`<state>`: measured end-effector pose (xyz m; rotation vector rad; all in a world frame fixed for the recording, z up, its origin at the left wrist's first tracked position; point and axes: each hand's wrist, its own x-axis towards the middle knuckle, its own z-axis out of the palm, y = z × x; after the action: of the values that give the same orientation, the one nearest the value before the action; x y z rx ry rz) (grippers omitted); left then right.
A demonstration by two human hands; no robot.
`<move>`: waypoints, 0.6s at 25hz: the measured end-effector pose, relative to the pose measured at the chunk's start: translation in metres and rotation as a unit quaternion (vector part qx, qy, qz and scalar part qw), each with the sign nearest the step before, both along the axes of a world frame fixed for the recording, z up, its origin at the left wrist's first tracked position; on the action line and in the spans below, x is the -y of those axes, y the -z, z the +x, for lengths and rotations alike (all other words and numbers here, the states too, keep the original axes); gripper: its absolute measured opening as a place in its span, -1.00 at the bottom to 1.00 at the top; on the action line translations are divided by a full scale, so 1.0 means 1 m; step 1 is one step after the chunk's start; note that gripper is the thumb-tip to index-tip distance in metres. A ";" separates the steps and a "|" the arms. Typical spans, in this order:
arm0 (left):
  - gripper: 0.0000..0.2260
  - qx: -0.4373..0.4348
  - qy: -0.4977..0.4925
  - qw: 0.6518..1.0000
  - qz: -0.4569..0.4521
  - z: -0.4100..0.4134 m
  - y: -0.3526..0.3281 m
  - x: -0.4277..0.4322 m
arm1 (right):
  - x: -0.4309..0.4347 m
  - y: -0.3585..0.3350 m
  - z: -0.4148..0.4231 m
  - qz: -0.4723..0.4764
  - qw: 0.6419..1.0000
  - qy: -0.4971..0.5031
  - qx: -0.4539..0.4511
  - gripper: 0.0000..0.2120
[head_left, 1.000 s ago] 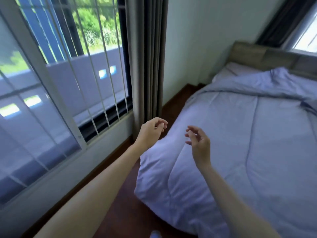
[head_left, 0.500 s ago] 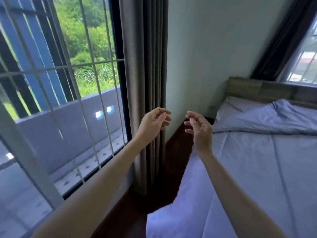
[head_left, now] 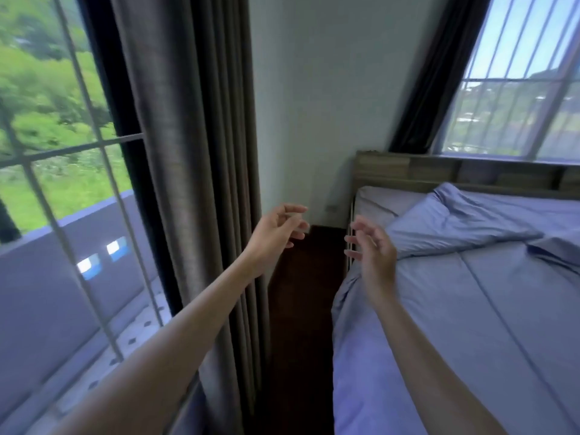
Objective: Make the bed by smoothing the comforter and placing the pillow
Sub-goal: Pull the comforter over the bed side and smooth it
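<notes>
- Lilac-blue comforter (head_left: 470,324) lies over the bed, to the right of and below the right hand's fingers. Its top edge is turned back in a rumpled band just beyond them.
- Paler bedding (head_left: 376,200) shows past that fold, beyond the right fingertips. I cannot tell whether it is the pillow or a bare sheet.
- The right hand (head_left: 375,255) hovers above the comforter's left edge with its fingers (head_left: 364,229) spread loosely and slightly bent, holding nothing.
- The left hand (head_left: 273,233) is raised at about the same height, apart from the right. Its fingers (head_left: 295,210) are loosely curled towards the other hand and hold nothing.
- A strip of dark wooden floor (head_left: 301,324) runs below and between the two sets of fingers.
- A grey curtain (head_left: 194,183) hangs just left of the left fingers.
- A wooden headboard (head_left: 439,171) stands beyond the right fingers, with a barred window (head_left: 518,89) above it.
- A second barred window (head_left: 62,152) lies well to the left of the left fingers and shows greenery.
</notes>
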<state>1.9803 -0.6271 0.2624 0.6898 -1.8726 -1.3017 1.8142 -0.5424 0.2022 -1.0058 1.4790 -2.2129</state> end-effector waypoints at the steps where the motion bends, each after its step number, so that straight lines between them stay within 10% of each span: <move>1: -0.79 0.017 0.018 1.000 0.001 -0.009 0.000 0.016 | 0.009 0.006 -0.004 0.004 1.000 0.023 0.013 -0.75; 15: -0.84 0.115 0.288 0.950 0.020 -0.269 0.053 0.126 | 0.027 0.044 -0.183 0.041 0.944 0.315 0.086 -0.77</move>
<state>1.7112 -0.7528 0.2092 0.3248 -2.3540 -1.6767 1.6312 -0.5695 0.1582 -0.3103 1.9873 -2.5293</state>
